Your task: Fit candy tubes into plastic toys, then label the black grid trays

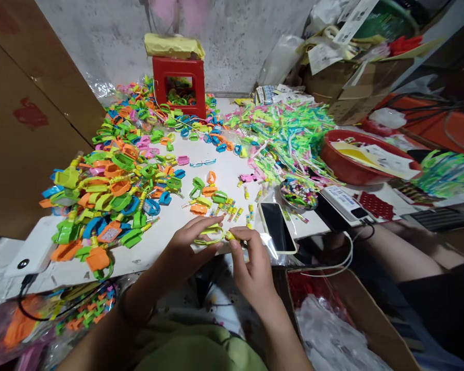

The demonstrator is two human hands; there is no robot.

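My left hand (187, 247) rests on the white table's (224, 170) near edge, fingers closed around a yellow-green plastic loop toy (209, 236). My right hand (251, 260) pinches a small yellow piece (229, 236) at the loop's right end. Both hands meet over the table edge. Just beyond them lie several small yellow and green tube pieces (232, 210) and a few loose green and orange plastic pieces (206, 191).
A big heap of coloured plastic loops (116, 180) fills the left side; neon strips (286, 134) lie at right. A red stool (180, 85) stands at the back. A phone (277, 226), small bowl (298, 195), red basin (355, 159) and open cardboard box (344, 319) are on my right.
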